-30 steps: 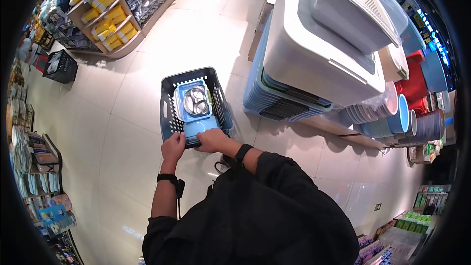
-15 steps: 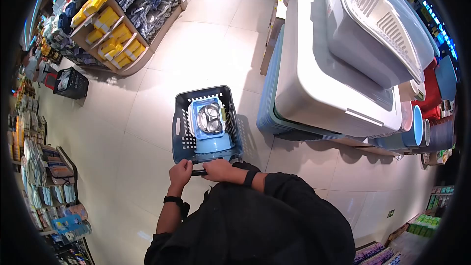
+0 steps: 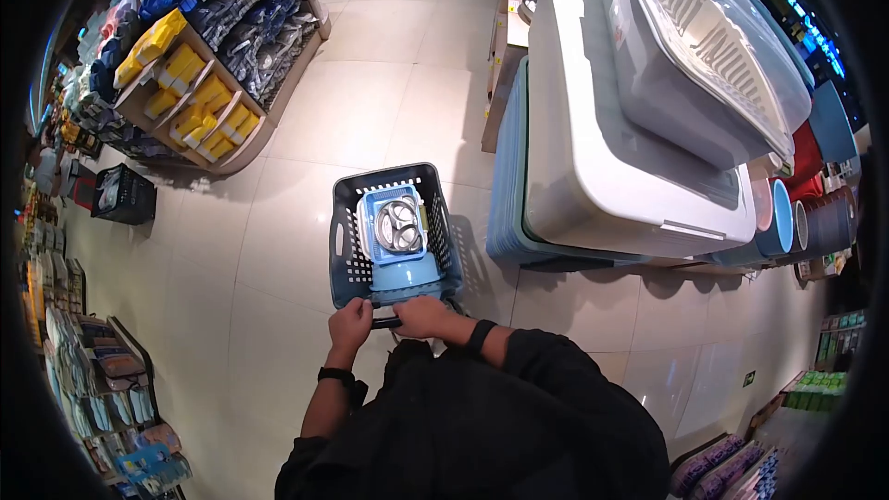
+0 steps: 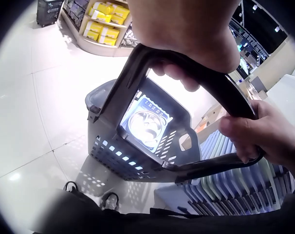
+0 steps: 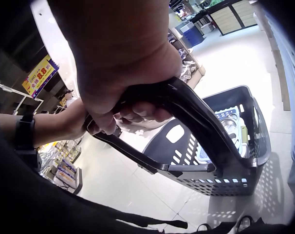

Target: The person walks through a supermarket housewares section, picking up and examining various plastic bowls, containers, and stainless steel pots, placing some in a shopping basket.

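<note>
A dark perforated basket (image 3: 341,264) stands on the floor in front of the person. Inside lie a light-blue tray (image 3: 369,209), a round divided steel dish (image 3: 399,224) on it, and a blue tub (image 3: 407,272) nearer the body. My left hand (image 3: 351,325) and my right hand (image 3: 423,318) grip the basket's black handle (image 3: 385,322) side by side. Both wrist views show fingers curled round this handle (image 4: 230,97), (image 5: 198,114); the right hand (image 4: 264,129) is at one corner in the left wrist view.
White and blue plastic bins (image 3: 648,194) are stacked at the right. A shelf with yellow packs (image 3: 208,116) stands at the upper left, with another black basket (image 3: 125,194) near it. Goods racks (image 3: 120,361) line the lower left; tiled floor (image 3: 370,83) runs between.
The basket first shifted lower and right in the head view, then stayed nearly in place. The shelf and bins have shifted in view. Both hands still grip the handle.
</note>
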A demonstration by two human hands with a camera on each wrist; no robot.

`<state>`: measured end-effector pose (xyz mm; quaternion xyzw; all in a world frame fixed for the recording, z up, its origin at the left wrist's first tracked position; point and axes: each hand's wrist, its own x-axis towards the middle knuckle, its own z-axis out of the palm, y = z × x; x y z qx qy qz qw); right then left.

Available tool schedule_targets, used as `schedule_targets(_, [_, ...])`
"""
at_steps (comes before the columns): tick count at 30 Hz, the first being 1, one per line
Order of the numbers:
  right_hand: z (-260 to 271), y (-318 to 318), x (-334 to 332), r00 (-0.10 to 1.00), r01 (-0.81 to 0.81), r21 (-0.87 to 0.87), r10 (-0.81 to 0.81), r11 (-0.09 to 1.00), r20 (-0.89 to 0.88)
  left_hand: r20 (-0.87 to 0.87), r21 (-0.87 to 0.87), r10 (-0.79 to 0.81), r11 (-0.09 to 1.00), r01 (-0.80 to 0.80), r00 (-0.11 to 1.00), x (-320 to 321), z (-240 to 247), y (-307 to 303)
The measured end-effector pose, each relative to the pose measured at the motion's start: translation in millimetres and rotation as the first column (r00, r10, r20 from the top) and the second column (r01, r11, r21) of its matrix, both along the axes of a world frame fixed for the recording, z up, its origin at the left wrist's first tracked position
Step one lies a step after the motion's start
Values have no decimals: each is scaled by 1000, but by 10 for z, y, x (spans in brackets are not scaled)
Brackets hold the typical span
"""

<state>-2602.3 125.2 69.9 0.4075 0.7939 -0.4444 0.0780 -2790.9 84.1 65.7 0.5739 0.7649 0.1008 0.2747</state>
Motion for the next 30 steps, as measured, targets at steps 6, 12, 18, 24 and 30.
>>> schedule_targets(6, [-79, 222, -161, 983, 113, 158, -134, 981, 129, 9, 65, -53, 996, 53, 999, -109, -78, 389])
schedule_targets(12, [-313, 237, -258, 939, 212, 412, -302, 886, 164, 30, 72, -100, 993, 98, 995, -136, -220, 623])
schedule_targets(18, [-264, 399, -274, 918, 270, 363, -352, 892, 182, 23, 118, -175, 978, 171, 984, -174, -344, 840])
schedule_targets(24, [-279, 562, -233, 909, 256, 344, -346, 903, 233, 1, 103, -211, 972, 210, 977, -140, -371, 1031])
schedule_targets(30, [-263, 674, -266, 913, 287, 338, -363, 896, 187, -1, 73, -227, 971, 226, 974, -176, -387, 1192])
